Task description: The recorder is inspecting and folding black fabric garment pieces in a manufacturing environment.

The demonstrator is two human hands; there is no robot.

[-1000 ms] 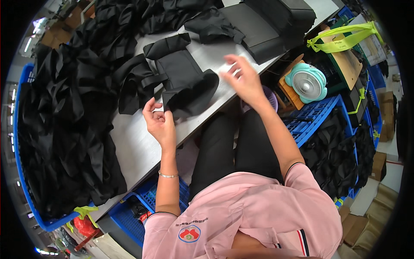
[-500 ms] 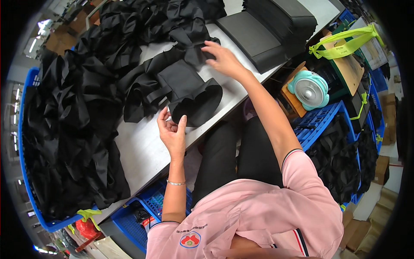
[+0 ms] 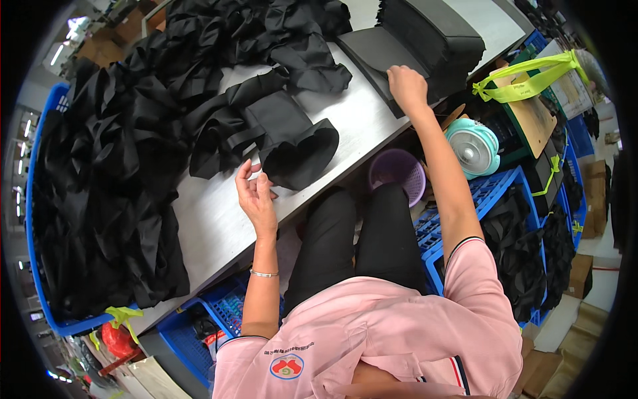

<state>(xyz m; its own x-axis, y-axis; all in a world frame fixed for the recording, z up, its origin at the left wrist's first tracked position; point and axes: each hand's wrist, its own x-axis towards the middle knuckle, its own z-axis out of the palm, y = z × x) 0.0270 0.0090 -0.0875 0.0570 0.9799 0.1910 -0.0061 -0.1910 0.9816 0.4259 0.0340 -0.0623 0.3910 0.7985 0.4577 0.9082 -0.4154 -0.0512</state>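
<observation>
At the far right of the table my right hand [image 3: 407,89] is closed on the edge of a thin black panel [image 3: 373,48], which lies on a stack. The panel's edge curls a little at the fingertips. My left hand [image 3: 256,194] is open, its fingers loosely bent and apart, just in front of a black sewn fabric piece [image 3: 279,121]. That piece has a flat square part and a rounded flap [image 3: 302,158] that curls up near the table's front edge. Whether the left fingertips touch it, I cannot tell.
A heap of black fabric pieces [image 3: 113,179] fills a blue basket [image 3: 41,266] at the left and spreads along the back of the white table [image 3: 212,233]. More black panels [image 3: 435,40] stand behind my right hand. To the right are a turquoise fan [image 3: 473,149] and a purple basket [image 3: 399,174].
My right hand has moved right, from beside the black fabric piece to the stack, and closed on a panel edge. A black piece at the back has shifted right. My left hand stays nearly in place.
</observation>
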